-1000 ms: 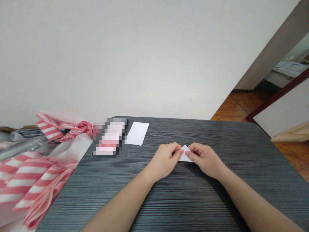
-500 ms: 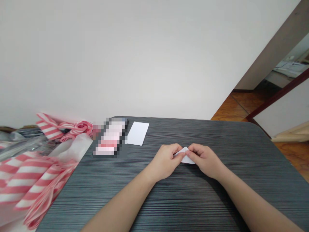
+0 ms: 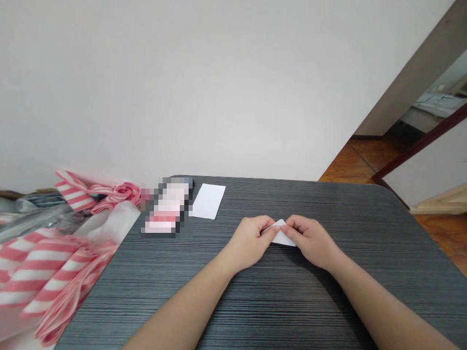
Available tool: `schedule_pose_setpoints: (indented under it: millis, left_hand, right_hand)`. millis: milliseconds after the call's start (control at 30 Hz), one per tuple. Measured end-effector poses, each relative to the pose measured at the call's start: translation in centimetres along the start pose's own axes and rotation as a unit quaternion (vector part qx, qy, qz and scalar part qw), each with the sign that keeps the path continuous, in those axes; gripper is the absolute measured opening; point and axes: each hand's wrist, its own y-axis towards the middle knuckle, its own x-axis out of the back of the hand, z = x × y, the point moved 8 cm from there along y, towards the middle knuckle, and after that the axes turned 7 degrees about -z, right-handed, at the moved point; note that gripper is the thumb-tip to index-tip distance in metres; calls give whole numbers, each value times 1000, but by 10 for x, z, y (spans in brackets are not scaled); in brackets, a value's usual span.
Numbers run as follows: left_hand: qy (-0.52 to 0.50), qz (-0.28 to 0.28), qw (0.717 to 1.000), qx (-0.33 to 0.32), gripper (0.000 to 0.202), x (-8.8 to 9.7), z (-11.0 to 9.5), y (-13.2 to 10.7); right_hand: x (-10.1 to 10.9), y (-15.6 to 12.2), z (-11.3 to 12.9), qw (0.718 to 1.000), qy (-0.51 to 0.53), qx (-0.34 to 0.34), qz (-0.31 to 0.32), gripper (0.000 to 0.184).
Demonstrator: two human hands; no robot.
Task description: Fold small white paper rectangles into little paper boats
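Note:
A small piece of white paper (image 3: 283, 238), folded to a peak at its far side, is pinched between my two hands over the dark table. My left hand (image 3: 252, 243) grips its left part with thumb and fingers. On the right side, my right hand (image 3: 310, 241) pinches it in the same way, the two thumbs close together on top. The fingers cover much of the paper, so its full shape is hidden. Farther off to the left lies a flat white sheet (image 3: 209, 201), apart from both hands.
The dark, ribbed table (image 3: 262, 306) meets a white wall (image 3: 233, 87) at its far edge. A pixelated, phone-like object (image 3: 168, 204) lies at the table's left edge. Red-and-white striped cloth (image 3: 47, 262) and plastic bags are heaped left of it. A doorway opens at the right.
The thumbs have shifted slightly apart and the folded paper has tilted a little, showing more of its near face. Both hands keep hold of it in nearly the same place.

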Motion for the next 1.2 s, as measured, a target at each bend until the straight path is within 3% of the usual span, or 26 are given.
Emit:
schedule_pose_setpoints:
  millis: [133, 267, 400, 733, 1200]
  left_hand:
    - [-37, -1, 999, -1, 26, 0, 2, 1]
    - [-84, -32, 996, 6, 17, 3, 8, 2]
    - [-148, -54, 987, 28, 17, 4, 15, 3]
    - [-84, -57, 995, 4, 21, 6, 13, 4]
    - [-33, -39, 998, -34, 22, 9, 0, 3]
  right_hand:
    - [1, 0, -2, 1000, 6, -3, 2, 26]
    - [-4, -1, -10, 997, 74, -12, 6, 10]
    - [-5, -3, -13, 989, 147, 11, -10, 19]
    - [1, -4, 5, 995, -12, 102, -4, 23]
    - [6, -4, 14, 990, -29, 136, -22, 9]
